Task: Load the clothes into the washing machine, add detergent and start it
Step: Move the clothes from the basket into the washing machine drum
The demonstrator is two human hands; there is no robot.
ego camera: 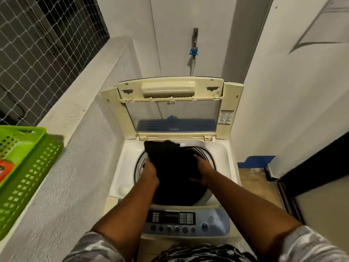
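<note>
A cream top-loading washing machine (225, 154) stands in front of me with its lid (171, 103) folded up against the back wall. A black garment (172, 163) hangs over the round drum opening, its far edge draped on the rim near the lid hinge. My left hand (150, 172) grips the garment's left side. My right hand (203, 167) holds its right side. Both hands are over the drum. The blue control panel (187, 221) with its buttons lies at the near edge, below my forearms.
A green plastic basket (24, 167) holding a green and orange packet sits on the white ledge at left, under a netted window. A tap with a blue fitting (194, 51) is on the back wall. A white wall and dark door frame close the right side.
</note>
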